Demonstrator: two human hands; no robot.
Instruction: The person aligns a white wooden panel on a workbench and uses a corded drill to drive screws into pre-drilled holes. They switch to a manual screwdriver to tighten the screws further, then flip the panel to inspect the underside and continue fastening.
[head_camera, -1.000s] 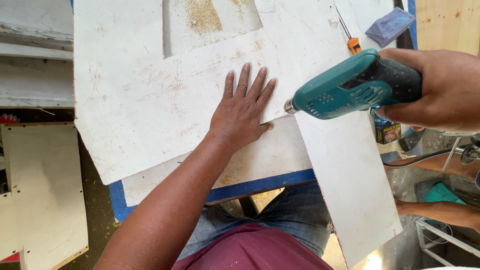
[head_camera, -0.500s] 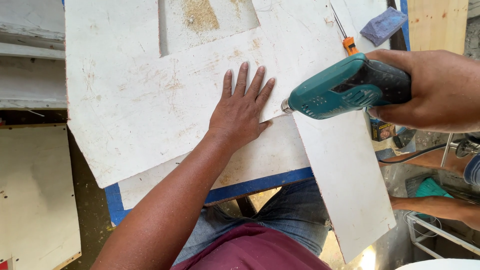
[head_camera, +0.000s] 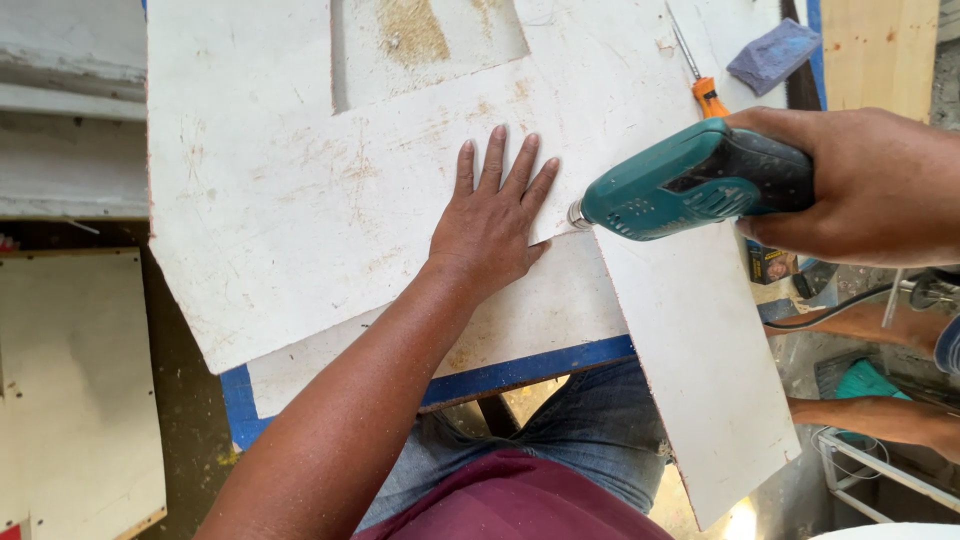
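Head view: left hand flat, released, pinning stiff, light-looking white board; right hand clenched w/ teal drill by its body.

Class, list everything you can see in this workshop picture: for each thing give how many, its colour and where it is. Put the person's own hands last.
large board: 1, white, scuffed, across the bench, with a rectangular cutout at its top
narrow board: 1, white, lying at an angle and overhanging the bench edge at right
power drill: 1, teal and black, tip at the boards' meeting edge
screwdriver: 1, orange handle, above the drill
sanding block: 1, blue-grey, upper right
bench edge: 1, blue, below the boards
panel: 1, cream, lower left
cable: 1, black, lower right
left hand: 1, flat on the large board, fingers spread
right hand: 1, gripping the drill
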